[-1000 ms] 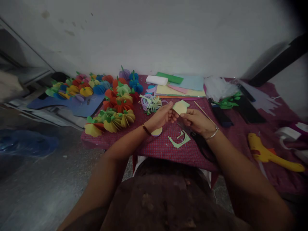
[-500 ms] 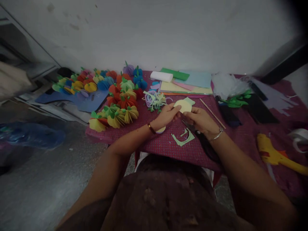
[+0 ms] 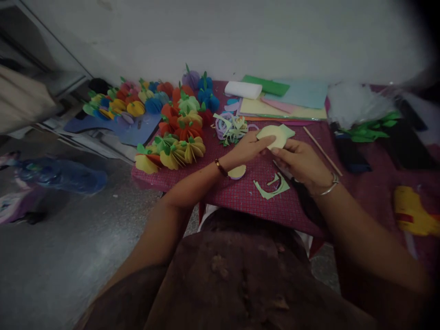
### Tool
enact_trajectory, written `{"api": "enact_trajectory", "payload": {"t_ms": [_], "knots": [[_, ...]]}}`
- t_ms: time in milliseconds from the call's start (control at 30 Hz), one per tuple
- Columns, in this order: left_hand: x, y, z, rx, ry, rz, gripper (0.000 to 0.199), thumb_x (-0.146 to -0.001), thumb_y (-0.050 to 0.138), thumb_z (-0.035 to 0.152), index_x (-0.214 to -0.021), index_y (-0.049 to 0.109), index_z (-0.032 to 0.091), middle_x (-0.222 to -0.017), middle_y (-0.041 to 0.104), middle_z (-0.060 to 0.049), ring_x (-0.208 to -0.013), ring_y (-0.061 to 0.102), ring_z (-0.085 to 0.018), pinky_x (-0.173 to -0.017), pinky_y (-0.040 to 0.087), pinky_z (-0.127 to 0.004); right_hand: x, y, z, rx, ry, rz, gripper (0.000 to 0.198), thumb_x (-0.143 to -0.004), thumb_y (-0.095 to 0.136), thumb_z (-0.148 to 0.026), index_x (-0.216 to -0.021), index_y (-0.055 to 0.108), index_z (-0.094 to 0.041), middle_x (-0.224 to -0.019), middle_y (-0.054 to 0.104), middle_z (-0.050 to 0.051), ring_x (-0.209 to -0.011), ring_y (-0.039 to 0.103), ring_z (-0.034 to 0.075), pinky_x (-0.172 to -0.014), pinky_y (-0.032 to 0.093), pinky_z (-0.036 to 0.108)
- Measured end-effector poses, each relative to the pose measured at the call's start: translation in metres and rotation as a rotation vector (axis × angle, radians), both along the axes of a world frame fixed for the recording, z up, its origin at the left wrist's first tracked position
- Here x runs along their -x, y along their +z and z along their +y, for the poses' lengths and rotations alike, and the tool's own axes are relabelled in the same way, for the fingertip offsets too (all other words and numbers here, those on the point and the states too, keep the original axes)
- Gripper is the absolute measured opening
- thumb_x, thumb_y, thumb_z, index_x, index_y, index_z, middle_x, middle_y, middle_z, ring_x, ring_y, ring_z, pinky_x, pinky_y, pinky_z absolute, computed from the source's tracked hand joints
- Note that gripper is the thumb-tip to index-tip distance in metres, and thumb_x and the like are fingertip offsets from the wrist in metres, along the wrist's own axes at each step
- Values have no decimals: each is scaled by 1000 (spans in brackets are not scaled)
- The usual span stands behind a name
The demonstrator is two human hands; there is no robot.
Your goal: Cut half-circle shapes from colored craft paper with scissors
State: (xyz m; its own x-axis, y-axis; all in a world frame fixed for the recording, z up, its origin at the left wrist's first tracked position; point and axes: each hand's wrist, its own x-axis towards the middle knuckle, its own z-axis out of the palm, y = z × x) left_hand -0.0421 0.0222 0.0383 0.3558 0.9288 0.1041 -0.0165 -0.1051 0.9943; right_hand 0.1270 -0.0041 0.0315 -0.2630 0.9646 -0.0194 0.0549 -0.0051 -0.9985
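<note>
Both hands hold a pale yellow paper circle (image 3: 271, 135) above the table, with a light green piece of paper (image 3: 288, 131) lying against its far side. My left hand (image 3: 253, 147) pinches the circle's left side, thumb on top. My right hand (image 3: 298, 161) is closed on its lower right edge. Under my right hand lies a dark, partly hidden tool that looks like scissors (image 3: 282, 169). Another round paper stack (image 3: 237, 172), pale yellow on top, rests by my left wrist. Curved light green paper scraps (image 3: 273, 189) lie in front of my hands.
Colourful folded-paper pumpkins (image 3: 182, 153) crowd the table's left side. Curled paper strips (image 3: 230, 128) sit behind my left hand. Paper sheets (image 3: 282, 110) and a white roll (image 3: 243, 90) lie at the back. A wooden stick (image 3: 323, 151) and a yellow glue gun (image 3: 414, 211) are on the right.
The camera view has shifted, so the table appears higher and further right. The circle has turned slightly in my hands, and more of the green paper shows behind it.
</note>
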Motion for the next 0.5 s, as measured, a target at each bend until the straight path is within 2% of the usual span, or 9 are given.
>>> {"api": "enact_trajectory", "payload": {"t_ms": [133, 200, 267, 300, 367, 433, 500], "knots": [[13, 2, 7, 5, 125, -30, 33, -90, 62, 35, -63, 58, 17, -51, 51, 3, -46, 42, -7, -49, 31, -22, -19, 18, -3, -108, 8, -137, 34, -81, 71, -48, -96, 63, -19, -70, 58, -3, -54, 47, 10, -48, 34, 23], [19, 3, 11, 19, 186, -77, 34, -88, 63, 36, -61, 57, 17, -49, 51, 3, -44, 42, -7, -48, 31, -21, -38, 28, -12, -180, 9, -324, 30, -88, 63, -46, -98, 63, -18, -74, 60, -1, -61, 51, 12, -55, 40, 25], [24, 5, 14, 32, 228, -139, 34, -87, 63, 35, -59, 56, 17, -47, 51, 4, -43, 41, -7, -47, 31, -21, -59, 30, -28, -233, 114, -585, 27, -92, 57, -44, -90, 62, -18, -78, 64, 2, -70, 58, 16, -64, 46, 28], [26, 7, 15, 36, 247, -171, 34, -88, 63, 34, -59, 55, 18, -47, 51, 4, -42, 40, -6, -46, 31, -21, -70, 28, -39, -234, 202, -726, 27, -93, 55, -45, -91, 64, -19, -82, 68, 4, -74, 62, 18, -68, 48, 30], [30, 10, 18, 38, 279, -220, 32, -89, 61, 32, -60, 55, 18, -47, 51, 4, -41, 39, -6, -45, 31, -21, -88, 15, -63, -210, 278, -979, 30, -92, 53, -46, -103, 66, -20, -89, 72, 6, -74, 67, 22, -68, 50, 34], [34, 14, 21, 36, 327, -276, 30, -89, 62, 31, -63, 56, 18, -47, 51, 4, -41, 39, -6, -45, 31, -21, -102, -2, -86, -245, 243, -1150, 35, -90, 53, -45, -111, 66, -20, -107, 72, 11, -82, 72, 26, -72, 54, 38], [41, 18, 25, 21, 368, -367, 27, -89, 64, 32, -68, 56, 18, -49, 51, 5, -42, 41, -5, -44, 30, -20, -113, -17, -103, -359, 169, -1197, 41, -92, 48, -46, -116, 64, -17, -117, 69, 15, -91, 72, 29, -83, 56, 43]]}}
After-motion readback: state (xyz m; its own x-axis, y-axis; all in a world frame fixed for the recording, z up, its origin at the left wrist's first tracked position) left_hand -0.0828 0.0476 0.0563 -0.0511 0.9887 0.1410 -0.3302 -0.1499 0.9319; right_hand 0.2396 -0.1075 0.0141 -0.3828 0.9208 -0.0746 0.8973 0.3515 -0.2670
